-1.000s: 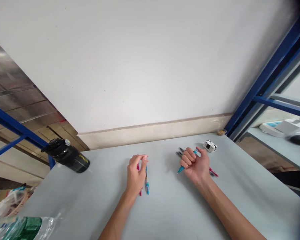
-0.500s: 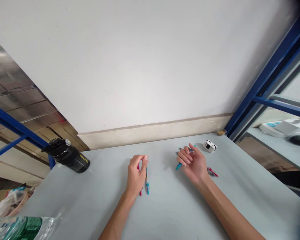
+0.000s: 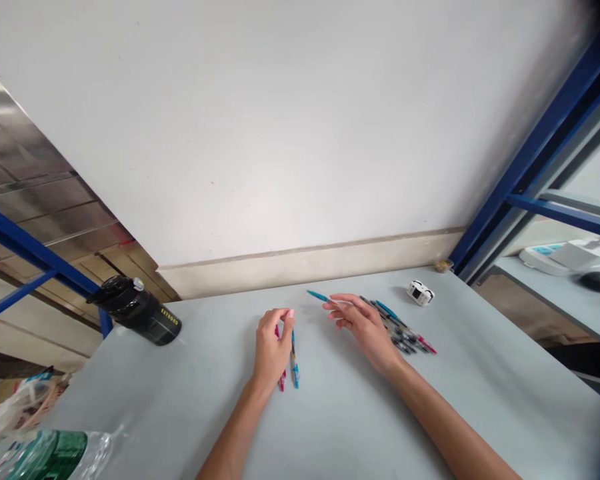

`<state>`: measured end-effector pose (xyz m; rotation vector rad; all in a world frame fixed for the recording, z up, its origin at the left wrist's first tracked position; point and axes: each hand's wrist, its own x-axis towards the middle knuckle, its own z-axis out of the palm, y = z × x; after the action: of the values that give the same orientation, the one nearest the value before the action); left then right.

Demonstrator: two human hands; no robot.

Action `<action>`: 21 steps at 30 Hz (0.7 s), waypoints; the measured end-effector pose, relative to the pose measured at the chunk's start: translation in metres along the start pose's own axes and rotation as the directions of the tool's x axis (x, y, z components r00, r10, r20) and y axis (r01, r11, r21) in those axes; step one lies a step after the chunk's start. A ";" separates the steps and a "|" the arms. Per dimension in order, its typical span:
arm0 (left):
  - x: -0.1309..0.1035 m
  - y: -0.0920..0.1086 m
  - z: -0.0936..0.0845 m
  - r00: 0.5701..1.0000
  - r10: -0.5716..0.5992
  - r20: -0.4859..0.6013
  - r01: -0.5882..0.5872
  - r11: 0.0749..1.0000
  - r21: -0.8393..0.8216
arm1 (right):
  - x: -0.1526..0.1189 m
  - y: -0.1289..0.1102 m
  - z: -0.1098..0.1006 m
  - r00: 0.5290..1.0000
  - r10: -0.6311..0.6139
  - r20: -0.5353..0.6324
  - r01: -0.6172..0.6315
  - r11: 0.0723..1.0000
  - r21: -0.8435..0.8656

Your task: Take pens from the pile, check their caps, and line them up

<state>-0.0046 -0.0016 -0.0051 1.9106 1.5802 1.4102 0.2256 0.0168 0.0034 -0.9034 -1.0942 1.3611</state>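
My left hand (image 3: pixel 273 343) rests on the grey table with thumb and fingertips pinched together; whether anything is between them is hidden. Under and beside it lie a red pen (image 3: pixel 283 381) and a blue pen (image 3: pixel 295 370), side by side. Right of centre, my right hand (image 3: pixel 363 327) holds a light-blue pen (image 3: pixel 319 295) at its fingertips, the tip pointing to the upper left. Behind that hand several pens (image 3: pixel 405 337) lie in a loose pile, mostly dark, with a blue one and a red one among them.
A black bottle (image 3: pixel 143 312) lies tilted in view at the table's left edge. A clear plastic bottle with green (image 3: pixel 63 453) is at the lower left. Towards the back right are a small white case (image 3: pixel 421 293) and a little tub (image 3: pixel 443 265). Blue metal posts flank the table.
My right hand has moved left from the pile and turned palm down, carrying the light-blue pen. More of the pile shows. My left hand has hardly moved.
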 end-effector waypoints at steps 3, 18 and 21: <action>0.000 -0.001 0.001 0.999 0.039 0.006 -0.040 0.999 0.037 | 0.000 0.000 0.000 0.999 -0.039 0.011 0.040 0.987 -0.155; 0.000 -0.004 0.003 0.982 0.106 0.153 -0.120 0.989 0.083 | -0.012 0.008 0.002 0.895 -0.170 0.413 0.442 0.461 -0.769; -0.002 -0.007 0.006 0.970 0.109 0.217 -0.132 0.987 0.094 | -0.013 0.011 0.004 0.854 -0.151 0.497 0.507 0.449 -0.735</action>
<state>-0.0036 0.0015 -0.0139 2.1720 1.4892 1.1408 0.2200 0.0037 -0.0067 -1.0332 -2.2315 0.5674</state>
